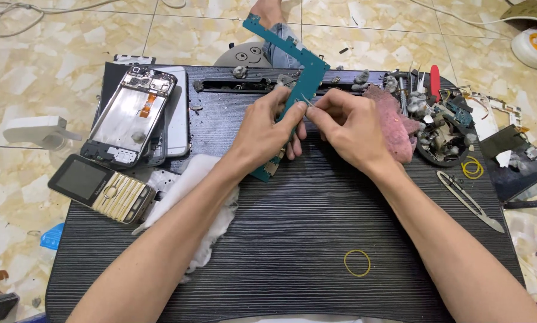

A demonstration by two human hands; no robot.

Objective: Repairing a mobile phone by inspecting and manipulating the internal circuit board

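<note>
Counter (292,239): dark woodgrain top, carrying both hands at its far middle.
Circuit board (295,66): teal L-shaped strip, gripped by the left hand (268,128), rising beyond the fingers.
Right hand (346,128): fingertips pinched on thin tweezers (307,100) touching the board.
Pink cloth (394,119): just right of the right hand.
Opened phone (131,116): well left of the left hand.
Keypad phone (101,188): nearer, left.
Rubber band (357,263): near the right forearm.

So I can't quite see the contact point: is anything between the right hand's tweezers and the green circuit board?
Nothing visible. The left hand holds the circuit board up off the table, and the right hand brings the tweezers straight to its edge; the exact contact is too small to tell.
</note>
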